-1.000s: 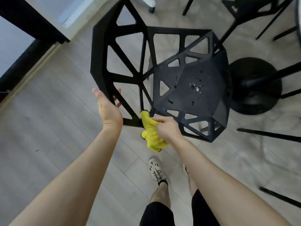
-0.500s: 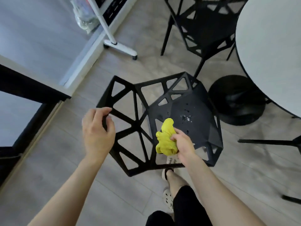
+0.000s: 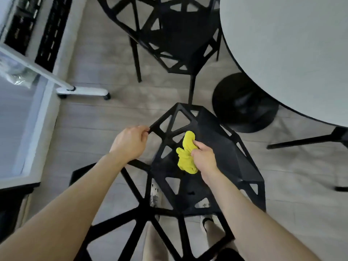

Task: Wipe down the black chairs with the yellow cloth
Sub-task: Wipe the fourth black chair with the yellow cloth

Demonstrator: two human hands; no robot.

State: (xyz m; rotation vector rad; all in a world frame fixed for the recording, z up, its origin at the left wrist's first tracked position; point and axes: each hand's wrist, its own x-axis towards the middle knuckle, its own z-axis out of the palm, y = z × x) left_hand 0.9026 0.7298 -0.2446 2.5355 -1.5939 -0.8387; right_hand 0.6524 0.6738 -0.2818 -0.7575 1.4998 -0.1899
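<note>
**At mid-frame: a wadded cloth on an open-work seat**

Just right of centre, your right hand [image 3: 204, 159] has its fingers curled round the yellow cloth [image 3: 185, 155]. The cloth is bunched into a lump and pressed on the left part of the seat of the near chair [image 3: 222, 147]. Left of centre, your left hand [image 3: 130, 141] grips a frame bar at that chair's edge, fingers wrapped round it.

The main risk is poor coverage. A wad touches only a small patch, so the sloping seat panels and the thin bars are likely to be skipped unless you spread the cloth flatter.

The triangular openings sit right beside the cloth. A loose fold could catch on a bar or slip through to the floor [image 3: 94, 129], and a fingertip pushed along an edge could drop into a gap.

Your left hand looks like the only thing bracing the chair. I cannot tell whether all its legs are down, so a hard stroke away from you could make it skid or rock. It would not have far to go. The pedestal base [image 3: 244, 102] of the round table [image 3: 282, 53] stands near it at right, and a leg of the second chair [image 3: 169, 34], at upper centre, comes down just beyond its far corner.

Nothing shows whether that second chair has been wiped.
</note>
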